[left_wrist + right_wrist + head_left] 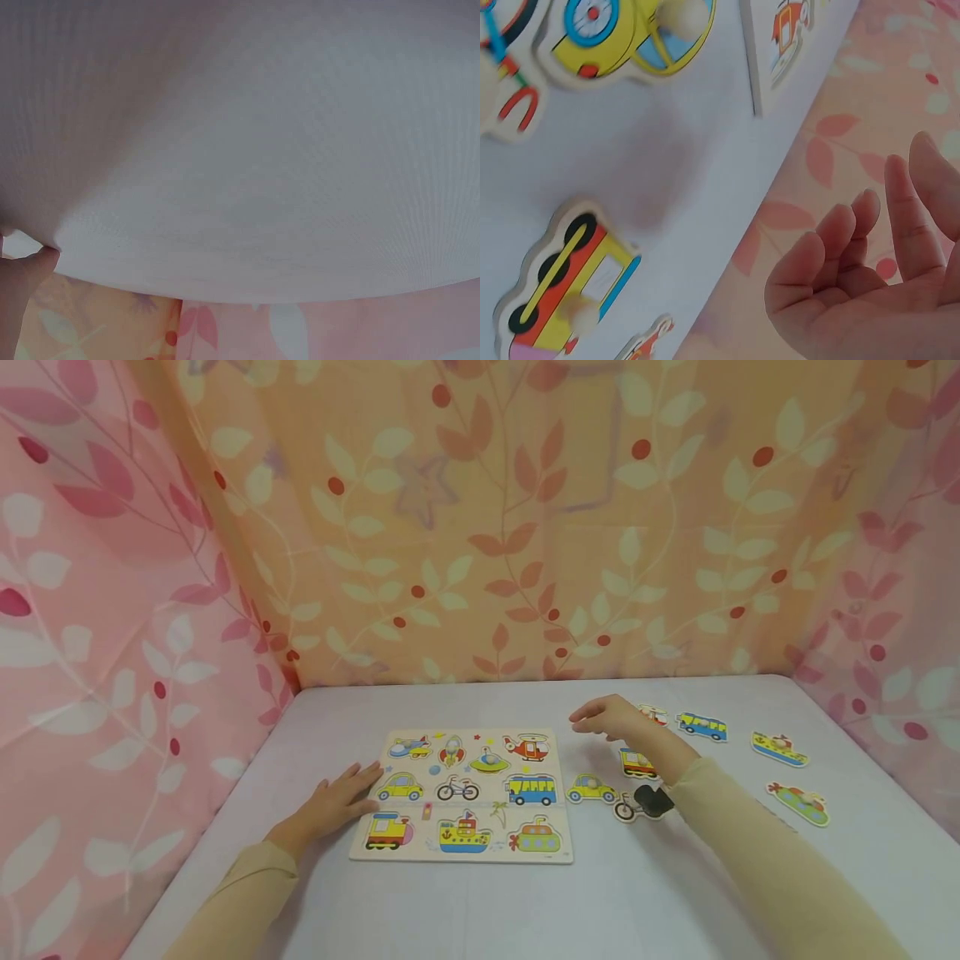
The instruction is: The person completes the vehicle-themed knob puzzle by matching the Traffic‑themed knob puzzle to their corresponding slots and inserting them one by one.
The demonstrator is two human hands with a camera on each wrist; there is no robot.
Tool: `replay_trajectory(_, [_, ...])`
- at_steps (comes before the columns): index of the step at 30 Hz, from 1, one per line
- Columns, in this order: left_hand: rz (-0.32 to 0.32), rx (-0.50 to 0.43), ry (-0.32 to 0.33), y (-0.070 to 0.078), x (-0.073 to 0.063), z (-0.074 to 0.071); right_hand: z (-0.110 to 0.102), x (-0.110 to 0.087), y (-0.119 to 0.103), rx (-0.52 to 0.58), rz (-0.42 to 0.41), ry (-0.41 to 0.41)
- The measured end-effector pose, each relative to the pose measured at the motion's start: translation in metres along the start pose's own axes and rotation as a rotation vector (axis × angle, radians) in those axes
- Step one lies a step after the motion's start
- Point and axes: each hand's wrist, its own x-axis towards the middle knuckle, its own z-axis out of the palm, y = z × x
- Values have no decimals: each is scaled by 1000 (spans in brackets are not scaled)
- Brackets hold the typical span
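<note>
A wooden peg puzzle board [408, 853] with vehicle pictures lies flat on the table. My left hand [330, 806] rests at its left edge, fingers spread; only part of it [26, 289] shows in the left wrist view. My right hand [618, 720] hovers right of the board, fingers loosely bent and holding nothing. Knobbed airplane [410, 748], rocket [453, 752] and flying saucer [488, 762] pieces sit in the board's top row. Below my right hand lie a train piece [574, 281] and a yellow car piece [591, 788]. A helicopter piece [654, 713] is partly hidden behind that hand.
Farther right lie loose bus [702, 727], ship [780, 749] and submarine [799, 803] pieces. A black device at the right wrist overlaps the bicycle piece [626, 807] in the head view. Patterned curtains [487, 527] stand behind the table and along both sides.
</note>
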Motion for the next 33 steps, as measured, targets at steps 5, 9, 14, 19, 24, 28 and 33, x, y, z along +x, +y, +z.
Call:
replay_trajectory(5, [-1,1,4,-1,0,0,-13,-4,11,28,12,22])
replay_trajectory(9, [6,-2,4,-1,0,0,-21,-7,22,25,10,51])
replay_trajectory(14, [-3,5,8,-1,-2,1,-29,-9,31,36,9,94])
replay_trajectory(19, [-6,-2,8,-2,-1,1,-38,-12,40,99,6,160])
replay_trajectory(24, [6,-1,8,-3,0,2,-46,-14,49,128,16,214])
replay_trajectory(28, [-3,-3,-1,-3,1,2,-50,-14,54,118,36,251])
replay_trajectory(33, [4,23,3,-4,3,3,-55,-13,60,149,71,268])
